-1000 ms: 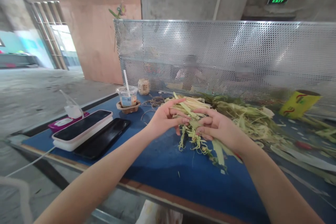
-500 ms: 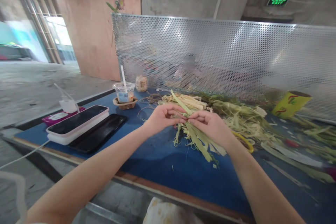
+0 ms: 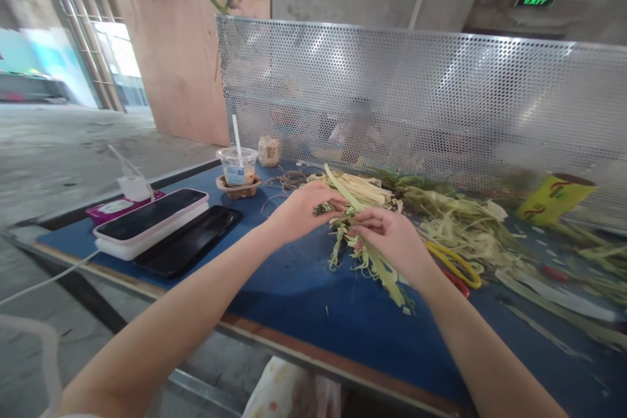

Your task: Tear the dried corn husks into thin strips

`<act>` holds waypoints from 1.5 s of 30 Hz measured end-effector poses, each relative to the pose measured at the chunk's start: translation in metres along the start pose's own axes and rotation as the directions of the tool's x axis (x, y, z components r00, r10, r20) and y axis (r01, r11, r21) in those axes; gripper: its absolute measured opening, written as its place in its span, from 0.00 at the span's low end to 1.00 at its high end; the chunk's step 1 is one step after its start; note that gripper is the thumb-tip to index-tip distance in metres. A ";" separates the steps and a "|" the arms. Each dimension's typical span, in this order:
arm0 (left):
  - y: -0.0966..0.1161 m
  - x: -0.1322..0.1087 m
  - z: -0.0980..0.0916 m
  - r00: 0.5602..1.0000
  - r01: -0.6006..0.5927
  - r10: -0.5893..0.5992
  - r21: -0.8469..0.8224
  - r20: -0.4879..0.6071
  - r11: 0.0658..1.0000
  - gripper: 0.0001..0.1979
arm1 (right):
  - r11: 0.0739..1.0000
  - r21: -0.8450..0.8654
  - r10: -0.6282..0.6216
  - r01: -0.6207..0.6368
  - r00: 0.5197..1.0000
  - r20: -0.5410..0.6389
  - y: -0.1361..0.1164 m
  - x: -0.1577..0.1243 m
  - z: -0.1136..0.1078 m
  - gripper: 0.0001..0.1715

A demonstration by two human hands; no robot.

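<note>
My left hand (image 3: 311, 210) has its fingers closed around a bunch of pale green plant strips, likely husk, with curled, frayed ends (image 3: 337, 245). Close beside it, my right hand (image 3: 386, 235) pinches a long flat green strip (image 3: 385, 277) that slants from the upper left down toward the table. Fingers hide the spot where the strip meets the bunch. Beyond the hands lies a pile of pale cut strips (image 3: 365, 188). Near my right wrist are looped handles, one yellow (image 3: 455, 264) and one red, perhaps scissors, partly covered by my forearm.
A blue-topped table (image 3: 294, 287) carries a drink cup with straw (image 3: 238, 166), a phone on a white block (image 3: 154, 215), a black tray-like slab (image 3: 191, 241) and a yellow tube (image 3: 556, 199). Loose husks (image 3: 465, 222) spread rightward. A perforated metal screen (image 3: 392, 91) stands behind; a person sits beyond it.
My hands have drawn slightly apart; before, their fingertips met over the strips. The red handle now shows beside my right forearm. The whole view has shifted a little.
</note>
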State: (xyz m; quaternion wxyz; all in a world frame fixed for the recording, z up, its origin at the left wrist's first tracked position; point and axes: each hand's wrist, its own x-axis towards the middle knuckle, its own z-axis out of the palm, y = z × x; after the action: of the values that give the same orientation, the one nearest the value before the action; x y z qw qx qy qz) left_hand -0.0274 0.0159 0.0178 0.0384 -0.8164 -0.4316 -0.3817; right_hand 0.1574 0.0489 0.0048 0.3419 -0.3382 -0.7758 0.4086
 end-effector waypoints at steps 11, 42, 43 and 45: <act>0.008 0.000 0.002 0.986 -0.035 -0.008 0.256 0.165 0.966 0.08 | 0.916 -0.372 -0.217 0.147 0.964 -0.154 0.008 -0.004 0.011 0.05; 0.021 0.000 0.009 0.889 -0.151 0.026 0.239 0.457 0.959 0.10 | 0.720 -0.548 -0.234 0.426 0.892 0.387 0.000 0.002 -0.036 0.15; 0.020 -0.001 0.009 0.891 -0.162 0.032 0.251 0.452 0.954 0.10 | 0.731 -0.533 -0.241 0.426 0.892 0.383 0.001 0.003 -0.037 0.15; 0.018 -0.001 0.010 0.897 -0.176 0.046 0.260 0.440 0.949 0.10 | 0.755 -0.509 -0.239 0.413 0.896 0.374 0.003 0.004 -0.038 0.15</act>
State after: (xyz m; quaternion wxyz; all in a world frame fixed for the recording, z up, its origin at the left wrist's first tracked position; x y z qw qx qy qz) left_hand -0.0087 0.0079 0.0144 0.0855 -0.8889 -0.4333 -0.1220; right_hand 0.1864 0.0690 0.0199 0.1742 -0.2209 -0.9504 0.1325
